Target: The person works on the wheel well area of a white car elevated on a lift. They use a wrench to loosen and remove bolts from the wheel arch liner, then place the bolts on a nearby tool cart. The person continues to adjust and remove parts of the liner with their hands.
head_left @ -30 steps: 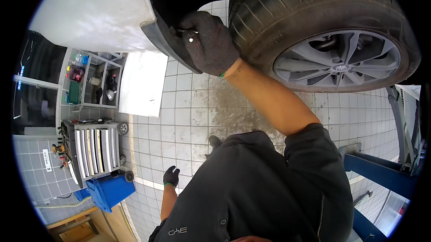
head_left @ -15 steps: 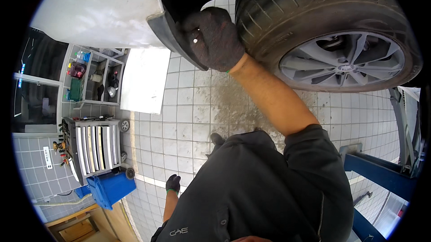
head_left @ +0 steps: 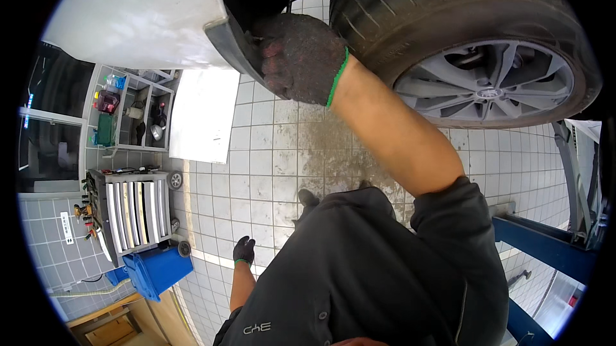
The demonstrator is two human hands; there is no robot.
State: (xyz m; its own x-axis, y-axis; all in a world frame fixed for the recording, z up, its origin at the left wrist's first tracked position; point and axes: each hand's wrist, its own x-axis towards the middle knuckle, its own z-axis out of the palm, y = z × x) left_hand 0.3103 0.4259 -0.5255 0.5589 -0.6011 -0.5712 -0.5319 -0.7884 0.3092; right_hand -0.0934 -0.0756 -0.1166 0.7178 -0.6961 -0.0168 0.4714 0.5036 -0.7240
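My right hand [head_left: 298, 57], in a dark knit glove with a green cuff, reaches up into the wheel arch of a raised white car [head_left: 141, 12]. Its fingers curl around the edge of the black wheel arch liner [head_left: 232, 48], where a small bright fastener shows by the fingertips. The tyre [head_left: 410, 6] with its grey alloy wheel [head_left: 487, 86] sits just right of that hand. My left hand [head_left: 244, 251], also gloved, hangs loose at my side, far below, and holds nothing.
A grey tool trolley [head_left: 131, 208] with drawers and a blue bin [head_left: 154, 270] stand at the left on the tiled floor [head_left: 269, 160]. A shelf [head_left: 128, 112] with bottles is behind them. A blue lift arm [head_left: 545, 250] lies at the right.
The wheel arch and tyre have come closer and fill more of the view. My right hand stays on the liner edge, shifted slightly. My left hand still hangs down.
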